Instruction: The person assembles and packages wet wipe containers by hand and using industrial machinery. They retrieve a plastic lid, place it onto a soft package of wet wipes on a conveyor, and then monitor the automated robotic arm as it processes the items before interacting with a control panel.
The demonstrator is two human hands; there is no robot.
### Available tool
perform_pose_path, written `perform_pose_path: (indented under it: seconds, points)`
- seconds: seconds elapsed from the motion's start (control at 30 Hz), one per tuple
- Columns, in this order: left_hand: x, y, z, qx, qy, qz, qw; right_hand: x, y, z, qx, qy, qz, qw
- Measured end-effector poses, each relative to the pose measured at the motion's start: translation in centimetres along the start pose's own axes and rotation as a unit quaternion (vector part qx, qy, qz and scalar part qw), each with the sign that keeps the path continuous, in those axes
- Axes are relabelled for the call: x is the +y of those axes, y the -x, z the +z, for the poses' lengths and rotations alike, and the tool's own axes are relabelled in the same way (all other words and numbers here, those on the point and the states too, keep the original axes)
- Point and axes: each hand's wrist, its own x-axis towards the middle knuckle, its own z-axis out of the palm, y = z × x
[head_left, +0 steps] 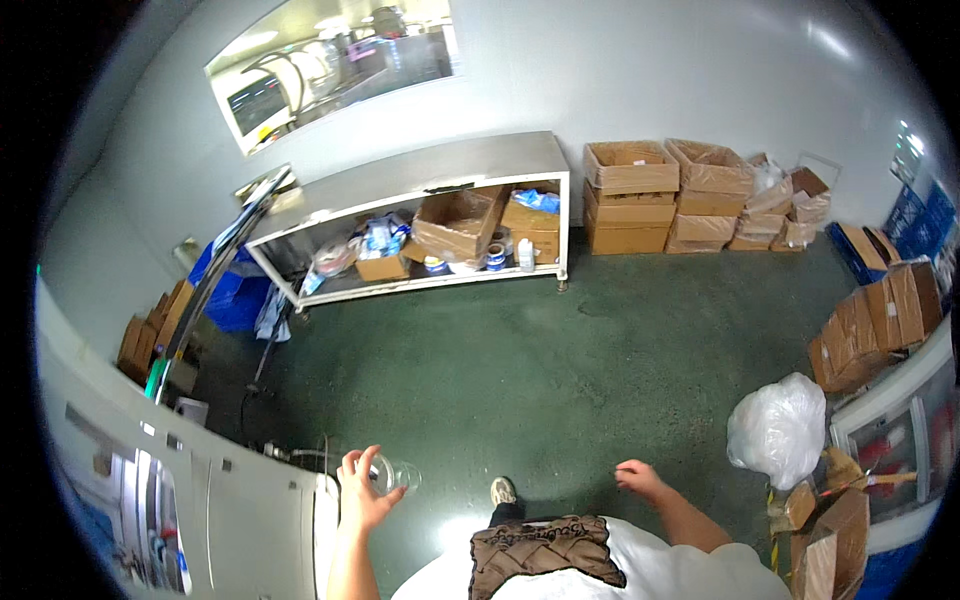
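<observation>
While the left hand [365, 492] is raised near the right edge of a pale machine cabinet [255, 520], its thumb and fingers are clamped on a clear cup [403, 477], held over the green floor [560, 350]; the cup's see-through wall shows to the right of the fingers; the right hand [642, 478] hangs well apart from it, out past the right side of the white shirt [640, 560], with its fingers curled loosely inward, and I cannot tell whether they close fully; one shoe [503, 490] shows between the two hands.

Against the far wall stands a metal table [430, 172]; on its lower shelf, toward the right end, lie an open carton [455, 232], tilted, and a white bottle [526, 254] close to the front edge; a blue bin [235, 300] sits just beyond the table's left edge; stacked cartons [630, 215] stand beside its right edge; a stuffed translucent bag [780, 430] rests on the floor to the right, near more cardboard boxes [870, 325].
</observation>
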Motion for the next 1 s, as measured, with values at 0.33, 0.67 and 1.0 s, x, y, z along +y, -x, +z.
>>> perform_pose_path:
  seconds: [0.33,0.67,1.0]
  points:
    - [3.5,-29.2,3.2,-0.010,0.008,0.175,0.985,16.1,-1.1,-6.4,0.068,0.557,0.192,0.805]
    - [12.5,-57.9,11.8,0.009,0.079,0.303,0.950,-1.6,-15.1,-3.7,0.373,0.194,0.184,0.888]
    - [26.4,-87.5,15.7,0.000,0.066,0.339,0.939,-30.5,-43.6,-14.8,0.348,-0.002,-0.034,0.937]
